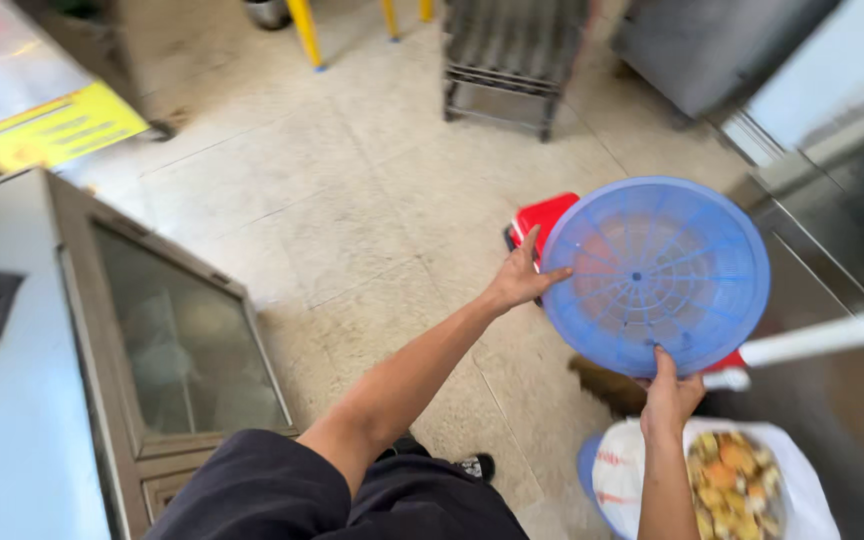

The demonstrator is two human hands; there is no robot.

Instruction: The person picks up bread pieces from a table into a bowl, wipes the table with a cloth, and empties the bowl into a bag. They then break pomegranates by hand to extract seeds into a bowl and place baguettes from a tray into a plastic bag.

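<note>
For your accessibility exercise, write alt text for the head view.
Two bare hands, left hand and right hand, hold a round blue plastic strainer basket by its rim above a beige tiled floor. Below sits a white plastic bag of yellowish food; a red plastic dustpan shows behind.

One camera only, worn on the person's head, looks steeply down past outstretched forearms at the tiled floor [352,230]. It sits close above both hands, the glass-fronted cabinet [167,340] at left.
</note>
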